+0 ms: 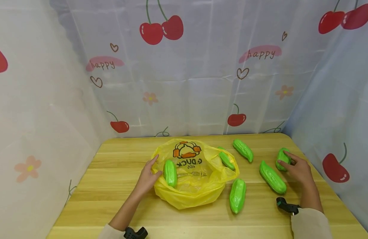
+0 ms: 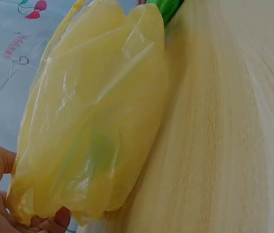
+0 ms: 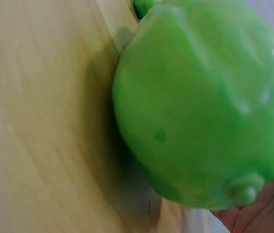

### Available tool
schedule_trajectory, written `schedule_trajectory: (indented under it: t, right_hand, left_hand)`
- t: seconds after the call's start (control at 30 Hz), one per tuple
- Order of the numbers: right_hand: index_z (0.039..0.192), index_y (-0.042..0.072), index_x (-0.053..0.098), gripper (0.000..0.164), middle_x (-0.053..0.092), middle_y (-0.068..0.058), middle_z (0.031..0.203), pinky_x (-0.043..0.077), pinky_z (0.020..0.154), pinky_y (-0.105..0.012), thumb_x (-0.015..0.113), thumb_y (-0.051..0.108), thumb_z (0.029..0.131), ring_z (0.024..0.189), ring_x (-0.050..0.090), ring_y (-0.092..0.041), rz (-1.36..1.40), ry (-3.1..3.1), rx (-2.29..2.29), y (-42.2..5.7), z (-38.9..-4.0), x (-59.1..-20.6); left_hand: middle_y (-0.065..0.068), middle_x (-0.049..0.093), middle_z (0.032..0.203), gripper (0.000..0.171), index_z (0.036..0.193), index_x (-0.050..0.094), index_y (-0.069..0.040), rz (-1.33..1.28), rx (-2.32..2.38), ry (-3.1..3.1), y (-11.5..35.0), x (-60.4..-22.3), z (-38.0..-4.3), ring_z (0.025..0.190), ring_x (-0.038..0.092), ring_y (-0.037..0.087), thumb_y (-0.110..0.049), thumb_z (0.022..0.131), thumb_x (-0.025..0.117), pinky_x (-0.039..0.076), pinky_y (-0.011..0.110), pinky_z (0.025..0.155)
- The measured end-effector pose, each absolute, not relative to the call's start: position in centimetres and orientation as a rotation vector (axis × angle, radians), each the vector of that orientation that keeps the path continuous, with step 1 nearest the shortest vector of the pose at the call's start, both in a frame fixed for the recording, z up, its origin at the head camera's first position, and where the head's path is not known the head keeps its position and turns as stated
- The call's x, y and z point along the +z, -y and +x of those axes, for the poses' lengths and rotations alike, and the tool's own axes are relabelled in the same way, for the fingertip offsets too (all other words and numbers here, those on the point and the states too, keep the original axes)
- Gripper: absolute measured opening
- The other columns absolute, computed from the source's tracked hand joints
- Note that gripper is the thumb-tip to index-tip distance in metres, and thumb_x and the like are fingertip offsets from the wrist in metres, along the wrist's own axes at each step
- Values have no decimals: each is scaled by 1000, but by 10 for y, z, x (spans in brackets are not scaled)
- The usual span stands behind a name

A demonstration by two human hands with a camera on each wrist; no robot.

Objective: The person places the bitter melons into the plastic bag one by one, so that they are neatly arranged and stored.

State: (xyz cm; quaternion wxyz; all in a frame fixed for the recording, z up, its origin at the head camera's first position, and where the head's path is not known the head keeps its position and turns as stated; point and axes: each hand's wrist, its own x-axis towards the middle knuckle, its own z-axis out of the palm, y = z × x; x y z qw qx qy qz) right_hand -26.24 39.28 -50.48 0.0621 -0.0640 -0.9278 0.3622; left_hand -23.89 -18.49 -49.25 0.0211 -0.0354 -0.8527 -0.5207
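A yellow plastic bag lies mouth up on the table, a duck print on its inside. My left hand holds the bag's left rim, thumb on the near side and fingers behind. Inside, against that rim, is one green bitter melon. At the far right, my right hand grips another bitter melon between thumb and fingers, low over the table. Left of that hand lies a bitter melon. A large green bitter melon fills most of the right wrist view, palm at its lower right.
Two bitter melons lie to the bag's right, one nearer and one farther back. Another bitter melon shows partly behind the bag's right handle. The wooden table is bordered by a cherry-printed curtain at the back and sides.
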Motion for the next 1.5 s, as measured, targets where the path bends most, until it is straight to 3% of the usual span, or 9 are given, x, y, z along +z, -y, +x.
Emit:
schedule_trajectory:
  t: [0.5,0.9,1.03,1.27,1.5]
  right_hand:
    - [153,-3,37,69,35,-45,146,42,99,-67,62,34,101,128,41,-61,-276,2755,1138,-388,-258,-502]
    - [156,3,33,74,29,-41,152,42,100,-65,56,45,100,133,38,-59,-369,2713,1277,-387,-254,-483]
    - [157,5,33,76,29,-37,156,48,93,-56,58,47,99,134,40,-57,-374,2688,1298,-384,-252,-473]
    - [157,10,34,77,27,-31,159,40,101,-68,60,51,98,136,37,-57,-364,2641,1336,-378,-248,-457]
    - [158,18,34,76,26,-26,161,40,102,-67,61,53,96,137,38,-54,-343,2634,1312,-367,-242,-437]
  left_hand:
    - [23,31,159,73,160,33,-12,-117,-1614,2646,185,-492,-239,149,21,47,-5,94,63,23,68,115]
    - [23,32,159,73,160,33,-11,-114,-1600,2654,185,-492,-239,149,22,46,-5,93,63,23,66,116]
    - [23,32,159,73,159,33,-11,-117,-1608,2649,186,-491,-239,149,23,45,-6,93,63,23,66,116]
    - [23,35,157,72,159,33,-11,-130,-1602,2650,186,-492,-240,148,24,46,-4,93,63,25,66,115]
    - [22,38,155,72,159,34,-11,-137,-1597,2648,186,-492,-239,148,26,45,-4,93,63,28,66,114]
